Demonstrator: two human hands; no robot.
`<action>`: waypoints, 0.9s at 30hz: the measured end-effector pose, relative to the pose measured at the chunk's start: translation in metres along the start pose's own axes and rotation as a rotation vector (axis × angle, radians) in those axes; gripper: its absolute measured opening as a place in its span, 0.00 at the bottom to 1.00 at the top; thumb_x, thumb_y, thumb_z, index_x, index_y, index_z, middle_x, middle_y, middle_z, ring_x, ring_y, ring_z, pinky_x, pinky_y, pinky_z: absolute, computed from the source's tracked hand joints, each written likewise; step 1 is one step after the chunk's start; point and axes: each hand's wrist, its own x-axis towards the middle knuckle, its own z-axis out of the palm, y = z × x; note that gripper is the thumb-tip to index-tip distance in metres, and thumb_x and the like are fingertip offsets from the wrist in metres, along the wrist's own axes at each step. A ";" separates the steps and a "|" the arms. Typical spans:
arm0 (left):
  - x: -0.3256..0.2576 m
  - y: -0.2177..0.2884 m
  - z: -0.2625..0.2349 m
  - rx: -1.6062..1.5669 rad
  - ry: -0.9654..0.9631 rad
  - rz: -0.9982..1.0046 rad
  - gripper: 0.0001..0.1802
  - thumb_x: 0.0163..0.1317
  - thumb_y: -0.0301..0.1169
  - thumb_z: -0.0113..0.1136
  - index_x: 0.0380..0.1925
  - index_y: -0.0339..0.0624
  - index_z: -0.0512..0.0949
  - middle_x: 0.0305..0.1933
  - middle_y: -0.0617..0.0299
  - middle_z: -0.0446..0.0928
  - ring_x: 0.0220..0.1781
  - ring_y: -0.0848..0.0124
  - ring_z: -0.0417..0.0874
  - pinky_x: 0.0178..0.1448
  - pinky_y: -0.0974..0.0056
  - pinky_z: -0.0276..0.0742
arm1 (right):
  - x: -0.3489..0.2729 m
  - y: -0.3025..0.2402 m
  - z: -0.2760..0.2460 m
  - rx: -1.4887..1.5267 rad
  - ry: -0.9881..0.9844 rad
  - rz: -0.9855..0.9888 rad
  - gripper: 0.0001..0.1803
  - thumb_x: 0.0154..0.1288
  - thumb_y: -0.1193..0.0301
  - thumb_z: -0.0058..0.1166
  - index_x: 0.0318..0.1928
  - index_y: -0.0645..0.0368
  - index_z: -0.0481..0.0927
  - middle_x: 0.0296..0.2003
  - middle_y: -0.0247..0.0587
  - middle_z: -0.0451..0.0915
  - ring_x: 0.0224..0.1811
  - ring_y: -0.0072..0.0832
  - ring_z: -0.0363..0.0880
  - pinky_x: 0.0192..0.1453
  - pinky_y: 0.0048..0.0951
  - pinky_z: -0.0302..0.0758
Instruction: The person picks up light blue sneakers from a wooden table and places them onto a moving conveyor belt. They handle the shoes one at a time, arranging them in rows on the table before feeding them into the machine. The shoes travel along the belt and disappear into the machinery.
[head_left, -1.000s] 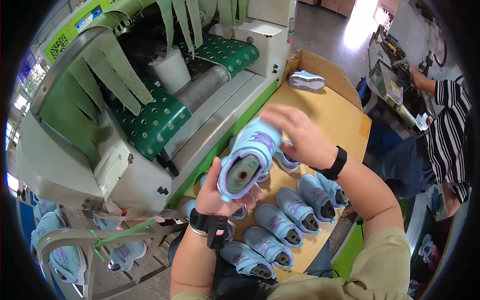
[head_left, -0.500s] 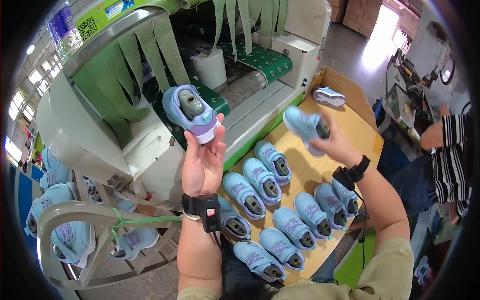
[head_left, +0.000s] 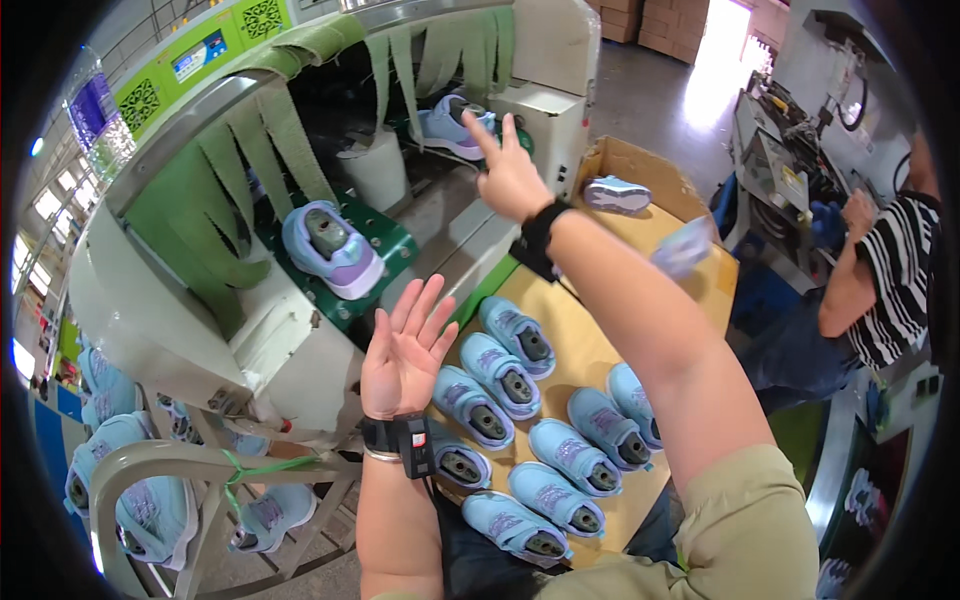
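My left hand (head_left: 405, 345) is palm up with its fingers spread and nothing in it. Just beyond its fingertips, a light blue shoe with a lilac heel (head_left: 332, 252) rests on the left green belt (head_left: 385, 262), a grey-green last inside. My right hand (head_left: 512, 172) reaches out over the machine's mouth, fingers stretched toward a second blue shoe (head_left: 455, 127) on the right-hand belt. That shoe stands partly under the green strips, and the fingers overlap its near end. Several similar shoes on lasts, such as one blue shoe (head_left: 575, 457), stand in rows on the brown board (head_left: 555, 400).
One shoe (head_left: 617, 195) sits at the board's far end beside a cardboard wall (head_left: 650, 165). A blurred blue-and-lilac object (head_left: 683, 246) appears above the board. Left of me, a metal rack (head_left: 190, 465) holds more shoes. A person in a striped top (head_left: 895, 290) works at right.
Both shoes have left my hands for the belts, the left-hand one first nearby, the right-hand one farther in. My right arm has swung left and forward. The blurred object has appeared over the board.
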 end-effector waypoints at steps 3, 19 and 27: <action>-0.005 -0.007 -0.005 0.030 0.004 -0.030 0.34 0.77 0.48 0.40 0.73 0.35 0.56 0.78 0.47 0.55 0.73 0.57 0.67 0.70 0.53 0.69 | -0.074 -0.009 -0.010 0.014 -0.033 -0.206 0.43 0.54 0.77 0.57 0.72 0.39 0.61 0.71 0.69 0.53 0.66 0.61 0.65 0.67 0.55 0.66; 0.000 -0.027 -0.010 0.088 0.122 -0.161 0.28 0.76 0.45 0.44 0.68 0.40 0.65 0.69 0.49 0.69 0.67 0.56 0.74 0.69 0.52 0.70 | -0.175 0.124 -0.048 0.011 -0.788 0.543 0.47 0.58 0.53 0.67 0.69 0.69 0.61 0.62 0.62 0.72 0.63 0.48 0.74 0.68 0.38 0.69; -0.009 -0.065 0.009 0.085 0.091 -0.571 0.49 0.67 0.70 0.35 0.73 0.41 0.54 0.66 0.41 0.69 0.63 0.44 0.76 0.58 0.42 0.79 | -0.189 0.029 -0.138 0.440 -0.423 0.117 0.37 0.60 0.76 0.63 0.70 0.60 0.63 0.58 0.49 0.75 0.61 0.42 0.74 0.66 0.37 0.71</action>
